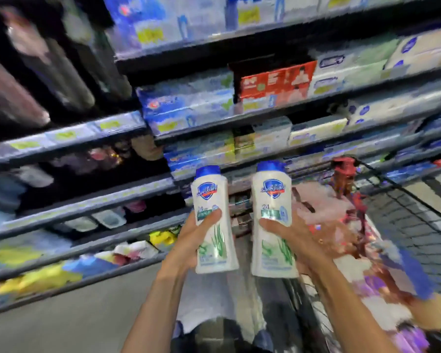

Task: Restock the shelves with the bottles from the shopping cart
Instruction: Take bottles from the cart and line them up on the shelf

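Gripping one white bottle in each hand, left hand (201,234) on the left bottle (213,220), right hand (290,235) on the right bottle (273,217) (both upright, centre frame); shelves (107,200) lie ahead, nearer my left.

Dark metal shelves (265,112) run in slanted tiers, their front edges lined with blurred price tags. Blue-and-white boxed packs (189,98) and a red printed carton (275,82) sit on the middle tiers; yellow and blue packets (49,273) lie on the lowest tier.
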Motion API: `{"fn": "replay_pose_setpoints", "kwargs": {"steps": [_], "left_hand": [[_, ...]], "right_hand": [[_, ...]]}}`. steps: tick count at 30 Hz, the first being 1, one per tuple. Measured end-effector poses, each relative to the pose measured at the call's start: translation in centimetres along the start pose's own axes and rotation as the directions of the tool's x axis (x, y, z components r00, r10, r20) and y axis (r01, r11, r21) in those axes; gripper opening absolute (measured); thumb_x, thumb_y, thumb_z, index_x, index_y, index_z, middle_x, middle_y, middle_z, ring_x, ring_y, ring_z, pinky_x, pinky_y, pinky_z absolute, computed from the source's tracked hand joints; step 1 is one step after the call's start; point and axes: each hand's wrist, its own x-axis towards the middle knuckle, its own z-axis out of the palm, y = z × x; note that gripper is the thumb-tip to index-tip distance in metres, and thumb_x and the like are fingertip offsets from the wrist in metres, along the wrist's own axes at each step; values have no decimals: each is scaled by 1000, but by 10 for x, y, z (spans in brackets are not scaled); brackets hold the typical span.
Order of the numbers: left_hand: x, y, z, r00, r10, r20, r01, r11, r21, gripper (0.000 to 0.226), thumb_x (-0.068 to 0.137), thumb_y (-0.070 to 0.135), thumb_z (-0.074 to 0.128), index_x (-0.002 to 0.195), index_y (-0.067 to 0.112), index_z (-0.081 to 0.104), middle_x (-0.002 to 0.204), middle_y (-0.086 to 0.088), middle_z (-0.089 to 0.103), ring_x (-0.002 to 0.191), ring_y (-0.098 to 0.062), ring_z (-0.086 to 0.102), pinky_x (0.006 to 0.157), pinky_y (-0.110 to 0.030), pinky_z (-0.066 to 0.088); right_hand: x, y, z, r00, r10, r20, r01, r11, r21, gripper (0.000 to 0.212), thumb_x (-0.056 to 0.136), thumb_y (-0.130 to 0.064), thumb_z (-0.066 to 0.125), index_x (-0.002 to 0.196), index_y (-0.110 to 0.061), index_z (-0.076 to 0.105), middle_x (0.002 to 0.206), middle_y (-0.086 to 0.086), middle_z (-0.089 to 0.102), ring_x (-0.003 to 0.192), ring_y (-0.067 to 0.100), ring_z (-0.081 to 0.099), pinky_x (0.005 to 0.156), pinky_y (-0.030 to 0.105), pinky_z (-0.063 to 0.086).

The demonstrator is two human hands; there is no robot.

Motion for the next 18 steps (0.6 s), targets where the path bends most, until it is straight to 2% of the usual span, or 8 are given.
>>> {"fn": "replay_pose_setpoints", "kwargs": {"steps": [3,5,8,10,13,18], "left_hand": [[-25,18,-60,996,51,-76,-54,997,-46,36,87,16,64,121,9,55,103,-19,65,87,-30,62,87,-51,51],[-37,27,-103,990,63,-129,-73,994,-78,39,83,19,67,119,11,56,103,-19,66,90,-33,62,90,-56,48],[-50,40,-169,977,93,-194,-115,987,-108,35,80,20,70,112,16,59,95,-14,69,84,-30,65,87,-54,51],[-54,49,-215,968,119,-222,-143,985,-96,35,77,21,71,109,16,60,90,-11,71,79,-27,67,78,-48,56],[-59,65,-284,961,124,-248,-142,988,-55,36,80,21,71,113,13,60,94,-12,71,78,-25,68,67,-39,57],[-64,89,-379,957,129,-260,-140,990,-21,43,77,25,73,115,13,57,97,-16,70,81,-31,68,68,-44,57]], "right_hand": [[11,1,65,992,29,125,-24,999,-41,19,81,1,69,95,-10,64,75,3,73,64,16,70,56,28,57],[11,6,110,977,66,205,-59,997,-40,22,80,-1,71,99,-8,63,78,6,74,66,19,71,55,29,55],[12,17,180,950,88,299,-82,996,-32,34,74,-7,75,105,-8,62,82,9,74,71,23,72,57,31,56],[12,27,227,935,102,338,-98,995,-28,43,68,-13,78,107,-9,61,86,11,74,74,26,73,58,33,56],[15,43,295,934,106,342,-103,994,-26,36,73,-10,77,105,-14,60,85,7,75,74,24,73,56,31,56],[17,70,390,937,132,324,-132,991,-24,34,77,-8,75,107,-14,60,87,8,75,75,27,73,56,32,57]]}}
